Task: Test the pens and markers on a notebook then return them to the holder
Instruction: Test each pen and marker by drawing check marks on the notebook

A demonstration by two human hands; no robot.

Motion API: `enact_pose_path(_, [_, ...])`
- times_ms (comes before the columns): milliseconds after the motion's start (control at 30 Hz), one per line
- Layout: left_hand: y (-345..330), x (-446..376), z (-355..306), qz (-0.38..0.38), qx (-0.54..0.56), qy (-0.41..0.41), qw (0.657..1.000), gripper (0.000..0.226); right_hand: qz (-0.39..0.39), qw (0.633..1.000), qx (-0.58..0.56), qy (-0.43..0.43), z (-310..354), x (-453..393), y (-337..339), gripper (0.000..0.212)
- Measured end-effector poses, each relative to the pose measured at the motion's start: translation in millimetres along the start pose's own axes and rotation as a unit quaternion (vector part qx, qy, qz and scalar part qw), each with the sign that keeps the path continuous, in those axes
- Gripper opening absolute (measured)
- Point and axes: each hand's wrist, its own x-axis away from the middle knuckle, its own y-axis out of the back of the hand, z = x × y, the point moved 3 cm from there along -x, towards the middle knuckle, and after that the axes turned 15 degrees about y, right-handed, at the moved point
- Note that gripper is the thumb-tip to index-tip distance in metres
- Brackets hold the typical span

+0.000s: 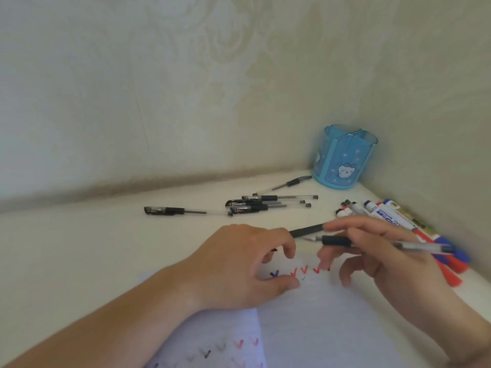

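1. Pen [377, 243] in my right hand [385, 258]: my fingers curl round its black grip, bare tip pointing left toward my other hand, clear barrel running out to the right, its long axis nearly level across the view.
2. A black cap [307, 231] lies just beyond that tip, between my two hands; motion blur keeps me from telling whether my right fingertips touch it.
3. My left hand [247, 264] rests on the notebook [318, 328], fingers loosely curled and holding nothing, thumb pressed to the page beside a row of red and blue check marks.
4. Further check marks show on the lower left page.
5. I judge the coming move turns on the cap: it lies just above the pen tip, roughly in line with the barrel, nearer my right hand.
6. Beyond, five capped black pens [265, 203] lie loose on the tabletop [79, 248], mostly lengthwise left to right.
7. Red and blue markers [393, 219] lie by the right wall; one label seems to read "MARKER", the rest too blurred.
8. The blue holder [342, 158] stands upright in the far corner, well beyond my right hand, a cartoon figure on its side, nothing visible inside.
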Motion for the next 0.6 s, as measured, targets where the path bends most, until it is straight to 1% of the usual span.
enact_pose_path(33, [0, 0, 1, 0.018, 0.009, 0.006, 1.0, 0.032, -0.007, 1.0, 0.027, -0.013, -3, 0, 0, 0.052])
enact_pose_path(100, [0, 0, 3, 0.065, 0.037, 0.021, 0.997, 0.031, -0.037, 0.996, 0.066, -0.04, -12, 0, -1, 0.034])
enact_pose_path(167, [0, -1, 3, 0.086, 0.048, 0.012, 0.995, 0.026, -0.044, 0.991, 0.112, -0.051, -20, 0, -3, 0.029])
enact_pose_path(233, [2, -2, 2, 0.086, 0.073, -0.006, 0.994, 0.023, -0.044, 0.985, 0.161, -0.047, -21, -1, -4, 0.031])
enact_pose_path(300, [4, -4, 3, 0.084, 0.122, -0.001, 0.989, 0.032, -0.058, 0.977, 0.203, -0.038, -21, -2, -2, 0.037])
enact_pose_path(367, [5, -5, 4, 0.083, 0.141, -0.008, 0.987, 0.038, -0.048, 0.967, 0.248, -0.026, -21, -3, -2, 0.04])
enact_pose_path(500, [4, -3, 5, 0.072, 0.102, -0.058, 0.99, 0.046, -0.017, 0.958, 0.286, -0.018, -26, -4, -3, 0.039])
enact_pose_path(600, [2, -6, 5, 0.046, 0.085, -0.085, 0.992, 0.052, -0.011, 0.96, 0.278, -0.022, -27, -3, -4, 0.038])
